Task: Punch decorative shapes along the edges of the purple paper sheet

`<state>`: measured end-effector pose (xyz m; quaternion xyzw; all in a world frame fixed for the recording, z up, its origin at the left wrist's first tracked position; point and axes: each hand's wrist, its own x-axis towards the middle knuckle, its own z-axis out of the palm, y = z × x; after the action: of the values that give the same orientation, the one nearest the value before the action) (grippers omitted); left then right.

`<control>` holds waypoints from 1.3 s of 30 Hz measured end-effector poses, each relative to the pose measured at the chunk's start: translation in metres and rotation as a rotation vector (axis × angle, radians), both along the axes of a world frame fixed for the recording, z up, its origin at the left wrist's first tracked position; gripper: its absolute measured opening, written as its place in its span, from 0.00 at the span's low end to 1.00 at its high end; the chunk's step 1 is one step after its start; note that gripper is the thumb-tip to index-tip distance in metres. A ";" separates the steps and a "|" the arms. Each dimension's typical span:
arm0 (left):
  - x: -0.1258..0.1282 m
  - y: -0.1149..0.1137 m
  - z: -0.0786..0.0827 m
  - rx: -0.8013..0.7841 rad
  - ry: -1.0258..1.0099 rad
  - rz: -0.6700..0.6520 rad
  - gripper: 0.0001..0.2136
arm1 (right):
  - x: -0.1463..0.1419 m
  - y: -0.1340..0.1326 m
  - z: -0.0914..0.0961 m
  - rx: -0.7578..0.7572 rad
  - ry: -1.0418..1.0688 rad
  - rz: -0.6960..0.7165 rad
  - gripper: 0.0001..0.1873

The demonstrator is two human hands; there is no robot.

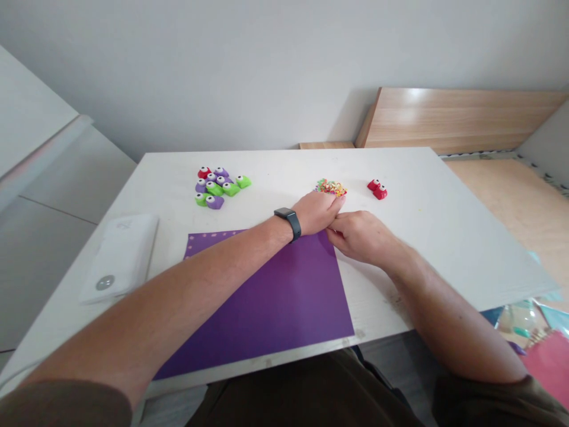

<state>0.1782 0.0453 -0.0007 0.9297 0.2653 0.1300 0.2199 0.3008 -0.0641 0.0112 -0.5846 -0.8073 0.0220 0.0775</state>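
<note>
Purple sheet: flat on the table (422, 219) in front of me, under my left forearm; my hands meet over its far right corner (280, 296).
Left hand: palm down (317, 212) at that corner, black watch (288, 220) on the wrist, fingers mostly hidden; I cannot tell whether they grip anything.
Right hand: fingers curled against my left (360, 234), just right of the sheet's corner; I cannot tell whether something small is pinched there.
Pale dots: along the sheet's far edge (213, 235), at its left end.
Colourful bits: heaped (331, 187) beyond the sheet's far right corner, just past my left hand.
Eyed figures: a purple, green and red cluster (216, 188) beyond the sheet's far left corner.
Red pair: touching each other (377, 189), beyond the sheet and to its right.
White box: left of the sheet (127, 249).
Room: grey wall (244, 71) beyond the sheet, wooden panel (444, 118) far to its right.
</note>
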 end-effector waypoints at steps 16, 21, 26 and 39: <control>-0.002 0.014 -0.007 0.247 0.168 -0.244 0.17 | 0.001 0.000 0.001 -0.023 -0.012 0.039 0.16; -0.002 0.015 -0.013 0.309 0.152 -0.298 0.16 | 0.001 0.000 0.001 -0.035 0.011 0.059 0.15; -0.002 0.015 -0.015 0.284 0.130 -0.287 0.17 | 0.001 0.001 0.001 -0.057 0.026 0.053 0.15; -0.013 0.014 -0.015 0.212 -0.014 -0.021 0.21 | 0.004 0.002 0.004 -0.027 0.091 0.037 0.16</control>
<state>0.1656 0.0595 -0.0162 0.9496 0.2387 0.1614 0.1234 0.3047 -0.0618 0.0155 -0.5690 -0.8133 0.0606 0.1058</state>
